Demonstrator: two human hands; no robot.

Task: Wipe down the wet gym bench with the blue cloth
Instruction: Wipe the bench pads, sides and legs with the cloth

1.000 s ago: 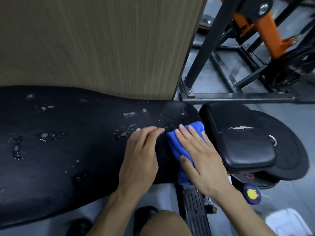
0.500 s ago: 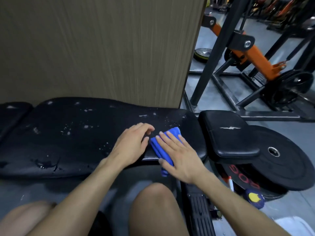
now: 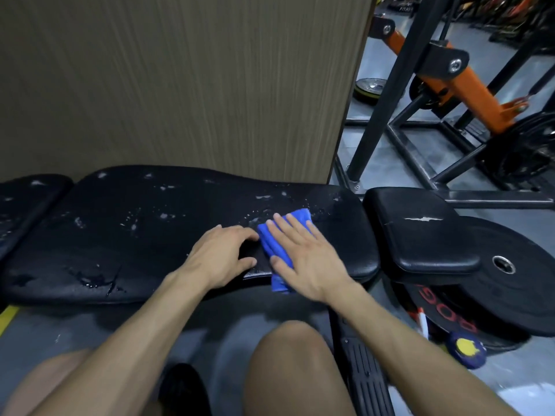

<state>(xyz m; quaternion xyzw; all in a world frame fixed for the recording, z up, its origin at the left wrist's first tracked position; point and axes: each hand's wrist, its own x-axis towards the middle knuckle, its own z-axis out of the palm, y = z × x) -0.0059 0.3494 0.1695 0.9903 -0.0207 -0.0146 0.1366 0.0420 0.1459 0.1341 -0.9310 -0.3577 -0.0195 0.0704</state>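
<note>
now the view sits farther back from the bench [image 3: 180, 235] than it did a second ago, so much more of the black pad shows. the cloth [image 3: 280, 235] has hardly moved. it lies folded at the right end of the bench, near the front edge, with its low end hanging over that edge. the right hand [image 3: 303, 259] lies flat on the cloth with straight fingers and presses it down. the left hand [image 3: 222, 259] rests on the pad just beside the cloth, fingers a little bent, and it holds nothing.

it looks like the wiping has only just begun. wet drops sit right above the cloth, more are spread along the back edge, and a small puddle [image 3: 96, 280] lies near the front left corner. so most of the bench is not wiped yet, and the cloth will likely need to slide left across the whole pad.

no box, bin or bucket can be seen, so nothing holds anything. a smaller pad [image 3: 420, 229] and a weight plate [image 3: 504, 280] sit just past the right end of the bench.
</note>
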